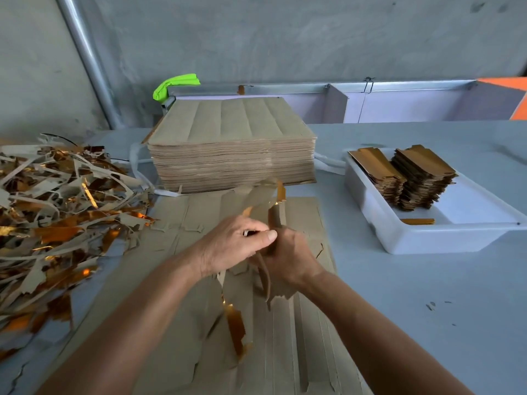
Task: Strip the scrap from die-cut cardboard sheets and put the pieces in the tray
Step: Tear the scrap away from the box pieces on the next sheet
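Both hands meet above the flat cardboard sheet (299, 220). The left hand (233, 243) and right hand (288, 258) grip one torn gold strip (275, 201) between them. The white tray (427, 238) of pieces (410, 178) sits right; the scrap pile (57, 209) lies left.

My hands (258, 249) cover the middle of the strip (272, 201) I grip; the scrap pile (57, 212) runs off the left edge, the near sheet (299, 352) off the bottom.

Grey concrete wall (285, 38) seen at far side; metal pipe (85, 58) slanted at left; pale blue tabletop (413, 295) evenly lit.
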Available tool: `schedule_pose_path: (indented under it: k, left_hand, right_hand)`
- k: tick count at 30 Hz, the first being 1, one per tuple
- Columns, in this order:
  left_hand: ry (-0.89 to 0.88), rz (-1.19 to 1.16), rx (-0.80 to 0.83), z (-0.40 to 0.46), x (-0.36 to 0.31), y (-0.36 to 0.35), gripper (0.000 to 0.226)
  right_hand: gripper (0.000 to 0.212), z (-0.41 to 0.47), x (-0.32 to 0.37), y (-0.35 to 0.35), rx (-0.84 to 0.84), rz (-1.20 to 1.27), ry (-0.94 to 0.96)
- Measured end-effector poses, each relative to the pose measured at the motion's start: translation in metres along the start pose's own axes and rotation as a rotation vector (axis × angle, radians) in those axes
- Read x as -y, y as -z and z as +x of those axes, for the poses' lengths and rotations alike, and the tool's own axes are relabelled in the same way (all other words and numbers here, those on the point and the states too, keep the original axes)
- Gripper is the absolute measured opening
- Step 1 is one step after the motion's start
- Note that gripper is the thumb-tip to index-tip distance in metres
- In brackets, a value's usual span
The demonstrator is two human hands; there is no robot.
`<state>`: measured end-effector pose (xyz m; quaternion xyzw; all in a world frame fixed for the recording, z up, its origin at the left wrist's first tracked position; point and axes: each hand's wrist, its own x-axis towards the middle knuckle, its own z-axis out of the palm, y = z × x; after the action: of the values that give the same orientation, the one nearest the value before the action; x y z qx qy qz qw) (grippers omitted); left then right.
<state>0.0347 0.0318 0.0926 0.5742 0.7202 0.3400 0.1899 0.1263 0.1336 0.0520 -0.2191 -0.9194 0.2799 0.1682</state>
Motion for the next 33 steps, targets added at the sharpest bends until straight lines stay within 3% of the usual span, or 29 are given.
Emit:
schedule_pose_path:
  k: [2,6,11,17,21,23,26,29,33]
  left_hand:
    - [0.002,-0.053,-0.018,-0.003,0.001,0.003,0.044]
    - [0.100,-0.128,-0.351,-0.012,0.016,0.010,0.040]
    - [0.167,-0.253,-0.527,-0.008,0.033,0.002,0.037]
    - [0.203,-0.548,-0.788,0.005,0.039,-0.007,0.033]
    - [0.177,-0.429,-0.736,0.002,0.046,-0.011,0.034]
    - [0.222,-0.271,-0.629,-0.004,0.051,-0.016,0.030]
    - [0.201,0.060,-0.343,-0.012,0.061,-0.029,0.020]
    - [0.147,0.166,-0.255,-0.018,0.071,-0.043,0.020]
    - [0.117,0.190,-0.242,-0.022,0.080,-0.050,0.016]
  right_hand:
    - [0.015,0.001,-0.002,-0.007,-0.059,0.011,-0.031]
    - [0.016,-0.001,-0.017,-0.007,-0.023,0.106,-0.113]
    - [0.024,0.001,-0.021,-0.001,-0.026,0.130,-0.148]
    - [0.016,-0.007,-0.041,0.000,-0.069,0.016,-0.192]
    - [0.012,-0.013,-0.055,0.001,-0.029,0.140,-0.316]
    - [0.013,-0.015,-0.058,0.007,0.039,0.314,-0.348]
    - [0.041,-0.016,-0.060,0.024,0.145,0.643,-0.414]
    - [0.062,-0.013,-0.064,0.038,0.075,0.817,-0.479]
    - [0.040,0.000,-0.068,0.046,-0.056,0.946,-0.576]
